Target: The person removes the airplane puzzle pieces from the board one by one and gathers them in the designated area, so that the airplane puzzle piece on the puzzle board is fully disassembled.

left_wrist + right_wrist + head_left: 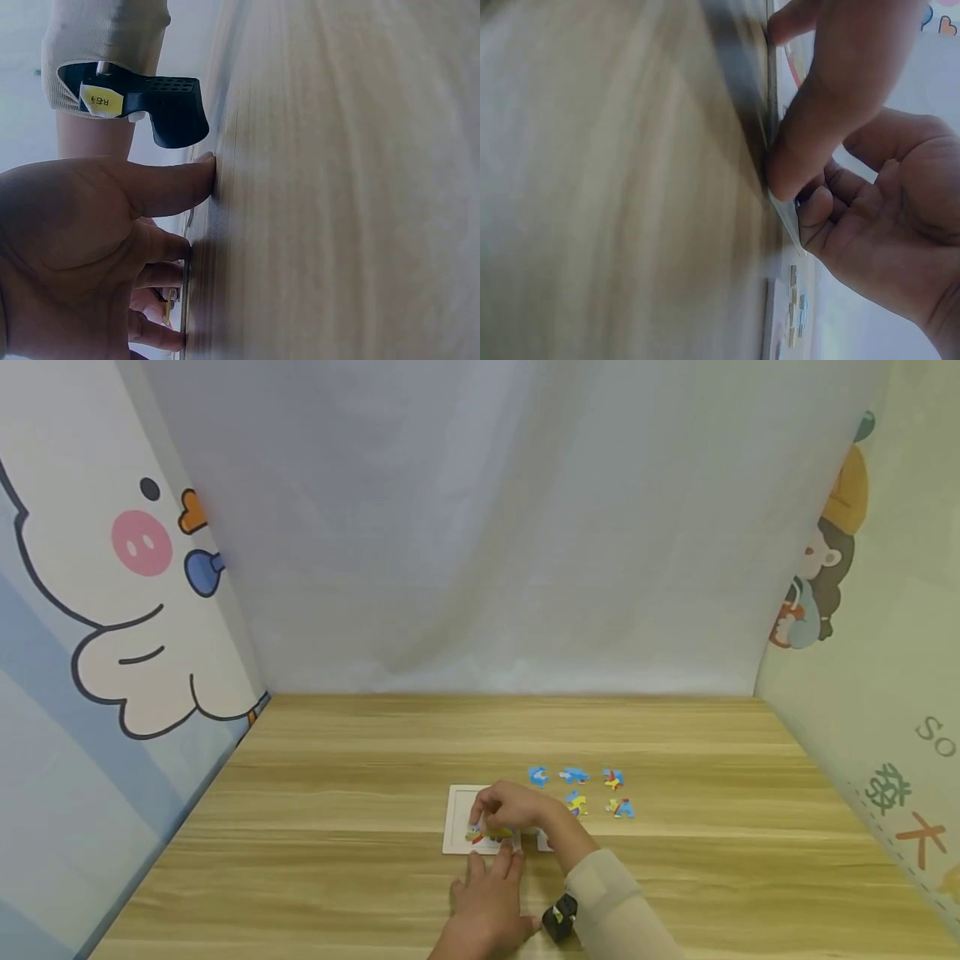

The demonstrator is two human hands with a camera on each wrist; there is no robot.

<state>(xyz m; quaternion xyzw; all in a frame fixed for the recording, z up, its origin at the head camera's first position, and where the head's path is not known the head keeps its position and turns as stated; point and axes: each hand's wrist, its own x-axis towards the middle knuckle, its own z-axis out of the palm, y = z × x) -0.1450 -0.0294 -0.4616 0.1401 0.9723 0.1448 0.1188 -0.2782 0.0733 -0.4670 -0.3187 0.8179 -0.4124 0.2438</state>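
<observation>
A white-rimmed puzzle tray (452,825) lies on the wooden table in the head view, with colourful puzzle pieces (474,835) in its lower part. My left hand (491,902) rests along the tray's near edge, fingers spread and fairly straight, fingertips on the rim. Over the tray, my right hand (513,807) bends its fingers down and seems to pinch a yellowish piece (167,309) close to the board. Its fingertips are largely hidden. In the right wrist view, left-hand fingers (810,127) cover part of the right hand (900,210).
Several loose puzzle pieces (574,775) lie in two rows right of the tray. A white card (545,842) is partly hidden under the right forearm. A black wrist camera (559,917) hangs at the right sleeve. Printed side walls and a grey curtain (480,568) border the table.
</observation>
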